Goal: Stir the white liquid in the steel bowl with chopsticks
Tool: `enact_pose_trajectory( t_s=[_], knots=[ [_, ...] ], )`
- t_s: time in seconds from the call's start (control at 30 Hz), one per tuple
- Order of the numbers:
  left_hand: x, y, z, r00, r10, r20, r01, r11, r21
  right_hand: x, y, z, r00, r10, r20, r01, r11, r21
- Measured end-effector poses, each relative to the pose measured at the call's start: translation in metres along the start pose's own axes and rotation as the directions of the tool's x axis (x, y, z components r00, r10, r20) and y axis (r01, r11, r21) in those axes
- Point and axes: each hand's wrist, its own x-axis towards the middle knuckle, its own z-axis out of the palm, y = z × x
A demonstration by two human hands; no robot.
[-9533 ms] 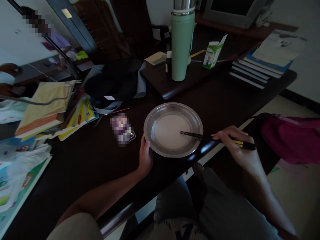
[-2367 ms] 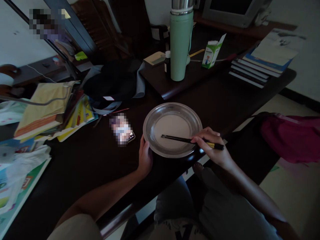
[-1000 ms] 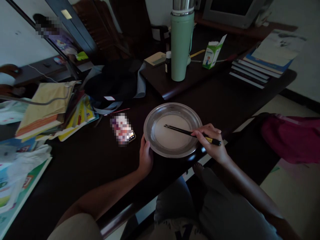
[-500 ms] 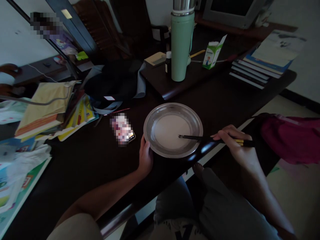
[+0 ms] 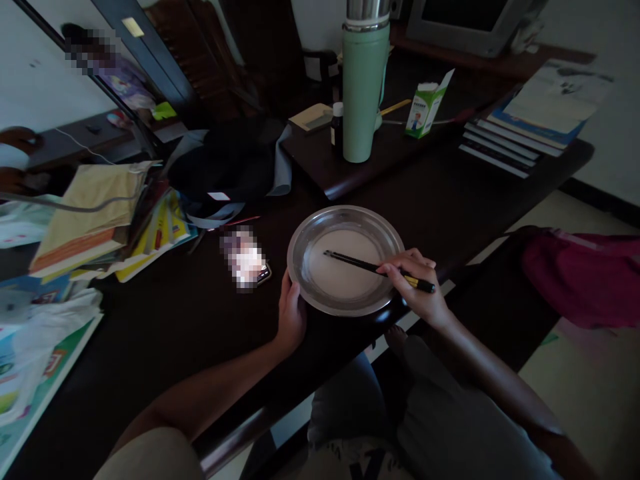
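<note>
A round metal plate (image 5: 303, 241) holding pale white liquid sits near the front edge of a dark wooden desk (image 5: 165, 320). My left hand (image 5: 291, 315) grips the plate's left rim, fingers curled against it. My right hand (image 5: 416, 283) is closed on a pair of dark chopsticks (image 5: 357, 262) with yellow bands. The chopstick tips reach into the liquid toward the plate's left side.
A phone (image 5: 246, 260) lies left of the plate. A green thermos (image 5: 363, 87), a small dark bottle (image 5: 337, 125) and a carton (image 5: 427, 104) stand on a raised shelf behind. Stacked books (image 5: 530, 127) sit at right, a heap of papers (image 5: 95, 213) at left, a magenta bag (image 5: 585, 273) beyond the desk edge.
My right hand has moved left, back over the plate's right rim, and the chopstick tips have swept from the plate's right part to its left. My left hand stays on the rim.
</note>
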Motion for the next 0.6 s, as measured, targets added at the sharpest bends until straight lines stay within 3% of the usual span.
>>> enact_pose_trajectory(
  t_s=[0.13, 0.33, 0.6],
  knots=[
    [0.000, -0.001, -0.001, 1.000, 0.001, 0.004, -0.001, 1.000, 0.011, 0.002, 0.002, -0.008, 0.995, 0.001, -0.096, -0.009, 0.996, -0.085],
    [0.000, 0.000, -0.001, 1.000, -0.004, 0.014, 0.004, 1.000, 0.006, -0.006, -0.008, -0.039, 0.986, 0.037, -0.164, -0.055, 0.993, -0.106],
    [0.000, 0.001, 0.000, 1.000, 0.006, 0.022, -0.006, 1.000, 0.024, -0.017, -0.016, -0.067, 0.991, 0.134, -0.021, -0.132, 0.989, 0.066]
  ],
)
